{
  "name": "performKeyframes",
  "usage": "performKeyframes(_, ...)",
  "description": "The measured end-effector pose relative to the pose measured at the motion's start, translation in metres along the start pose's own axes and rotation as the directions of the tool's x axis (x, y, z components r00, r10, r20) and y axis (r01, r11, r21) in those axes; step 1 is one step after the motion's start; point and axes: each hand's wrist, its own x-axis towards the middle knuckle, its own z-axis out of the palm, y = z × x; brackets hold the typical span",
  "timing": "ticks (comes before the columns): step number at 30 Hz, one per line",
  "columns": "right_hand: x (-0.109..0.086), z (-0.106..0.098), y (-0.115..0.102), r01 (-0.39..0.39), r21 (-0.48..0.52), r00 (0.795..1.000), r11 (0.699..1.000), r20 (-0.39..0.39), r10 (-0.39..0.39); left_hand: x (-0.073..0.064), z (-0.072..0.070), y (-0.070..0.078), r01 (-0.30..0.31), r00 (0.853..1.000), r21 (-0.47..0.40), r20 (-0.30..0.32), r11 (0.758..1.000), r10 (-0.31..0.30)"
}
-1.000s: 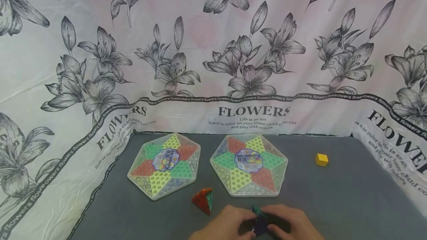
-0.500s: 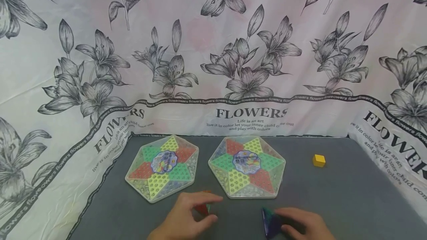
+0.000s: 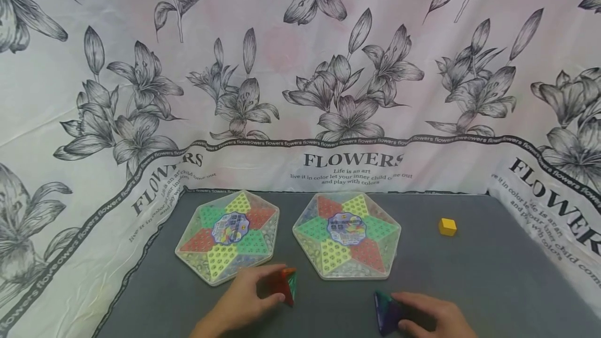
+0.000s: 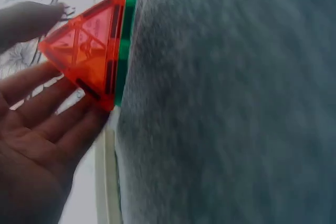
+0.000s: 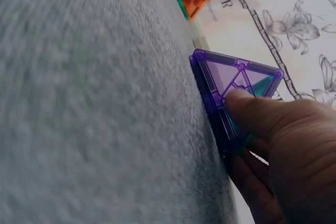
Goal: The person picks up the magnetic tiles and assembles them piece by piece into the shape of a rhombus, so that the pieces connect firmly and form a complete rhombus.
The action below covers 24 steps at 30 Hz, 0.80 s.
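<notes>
In the head view, my left hand (image 3: 249,296) is around an orange-red and green pyramid of magnetic tiles (image 3: 288,286), index finger at its top and thumb at its near side. The left wrist view shows the translucent orange triangular tile (image 4: 89,51) with fingers behind it and the thumb near its tip; a green tile (image 4: 125,51) lines its base at the grey tabletop. My right hand (image 3: 432,314) pinches a purple and teal tile pyramid (image 3: 385,313). In the right wrist view its purple triangle (image 5: 223,77) has the thumb across its front face and fingers behind.
Two hexagonal Chinese checkers boxes (image 3: 225,236) (image 3: 347,233) lie side by side on the grey table (image 3: 328,301), beyond the hands. A yellow cube (image 3: 447,227) sits at the right. A flower-printed cloth (image 3: 263,166) hangs behind.
My left hand has left the purple pyramid and moved left to take the orange-red one. My right hand has shifted slightly right with the purple pyramid.
</notes>
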Motion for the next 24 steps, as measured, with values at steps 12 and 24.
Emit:
performKeyframes(12, 0.001, 0.005, -0.004, 0.049, -0.01, 0.995, 0.999, -0.085, -0.05, 0.009, 0.006, -0.003, 0.01, 0.999, 0.065, -0.033, 0.998, -0.007)
performKeyframes(24, 0.002, 0.002, -0.015, -0.018, 0.003, 0.993, 1.0, -0.113, 0.018, 0.008, 0.013, 0.004, -0.023, 1.0, -0.001, 0.003, 1.0, 0.023)
